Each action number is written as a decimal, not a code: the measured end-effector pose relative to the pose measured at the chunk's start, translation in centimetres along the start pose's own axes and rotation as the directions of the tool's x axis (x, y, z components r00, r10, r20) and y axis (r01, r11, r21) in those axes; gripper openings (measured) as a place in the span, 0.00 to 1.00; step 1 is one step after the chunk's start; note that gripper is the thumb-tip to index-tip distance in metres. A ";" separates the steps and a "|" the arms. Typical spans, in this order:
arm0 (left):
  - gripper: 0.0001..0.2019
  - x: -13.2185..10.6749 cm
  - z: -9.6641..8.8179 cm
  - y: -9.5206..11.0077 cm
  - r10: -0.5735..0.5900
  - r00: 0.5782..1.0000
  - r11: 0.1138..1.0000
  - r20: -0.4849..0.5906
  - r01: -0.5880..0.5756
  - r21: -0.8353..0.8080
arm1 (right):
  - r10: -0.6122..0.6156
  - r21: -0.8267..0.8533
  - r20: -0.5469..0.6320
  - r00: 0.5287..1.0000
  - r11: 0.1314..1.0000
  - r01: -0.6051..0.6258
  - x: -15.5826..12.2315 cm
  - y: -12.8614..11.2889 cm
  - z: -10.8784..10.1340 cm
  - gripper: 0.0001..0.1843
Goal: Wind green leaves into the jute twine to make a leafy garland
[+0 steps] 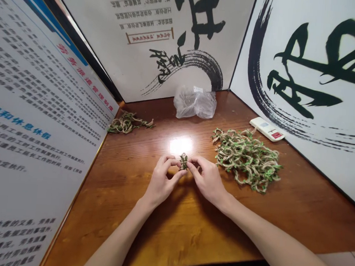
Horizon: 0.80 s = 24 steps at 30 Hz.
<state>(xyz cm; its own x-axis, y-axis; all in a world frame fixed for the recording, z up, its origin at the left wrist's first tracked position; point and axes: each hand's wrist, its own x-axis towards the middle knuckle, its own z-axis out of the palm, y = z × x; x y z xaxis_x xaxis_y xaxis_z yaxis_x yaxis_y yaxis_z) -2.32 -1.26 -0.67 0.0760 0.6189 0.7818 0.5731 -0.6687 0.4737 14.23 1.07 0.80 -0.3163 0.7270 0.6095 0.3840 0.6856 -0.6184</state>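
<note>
Both my hands meet above the middle of a wooden table (170, 234), with a short piece of jute twine with green leaves (183, 161) pinched between their fingertips. My left hand (162, 181) holds it from the left, and my right hand (206, 180) holds it from the right. A large loose heap of the same leafy twine (245, 160) lies just beyond my right hand. A smaller bundle of twine (128, 122) rests farther off at the back left.
A clear plastic bag (194, 102) sits against the back wall, and a white remote-like device (267, 129) lies at the back right. Printed display boards (43, 99) rise along the left edge, with calligraphy panels (302, 85) behind and right. A bright glare marks the tabletop.
</note>
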 end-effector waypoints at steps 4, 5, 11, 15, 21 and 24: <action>0.01 0.0 -0.1 -0.1 0.086 0.996 0.996 0.005 -0.086 0.026 | -0.034 -0.131 -0.027 0.999 0.991 0.030 0.0 0.1 0.1 0.11; 0.01 0.0 -0.1 -0.1 0.141 0.990 0.988 0.006 -0.141 0.058 | -0.008 -0.129 -0.037 0.999 0.992 0.003 0.0 0.1 0.1 0.11; 0.03 -0.1 -0.3 0.4 0.366 0.929 0.899 0.064 -0.370 0.234 | 0.155 0.091 0.032 0.987 0.983 -0.157 0.3 0.6 0.2 0.12; 0.06 -0.3 0.3 0.4 0.095 0.995 0.991 0.033 -0.098 0.094 | 0.031 0.115 0.017 0.999 0.993 -0.032 0.5 0.2 -0.2 0.11; 0.03 -0.1 0.5 0.3 -0.021 0.999 0.981 -0.049 0.011 -0.194 | 0.045 0.073 -0.046 0.998 0.996 -0.042 0.3 0.2 -0.1 0.10; 0.04 0.0 0.5 0.7 -0.021 0.996 0.937 -0.082 -0.009 -0.349 | 0.120 0.150 -0.056 0.991 0.982 -0.110 0.5 0.4 -0.1 0.11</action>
<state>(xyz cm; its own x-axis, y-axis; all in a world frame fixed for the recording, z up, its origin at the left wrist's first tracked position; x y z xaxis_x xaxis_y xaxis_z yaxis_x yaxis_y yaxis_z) -1.49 -1.56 -0.53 -0.0030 0.5969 0.8023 0.2515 -0.7761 0.5783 14.37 1.71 0.88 -0.2184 0.8007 0.5578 0.2818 0.5990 -0.7495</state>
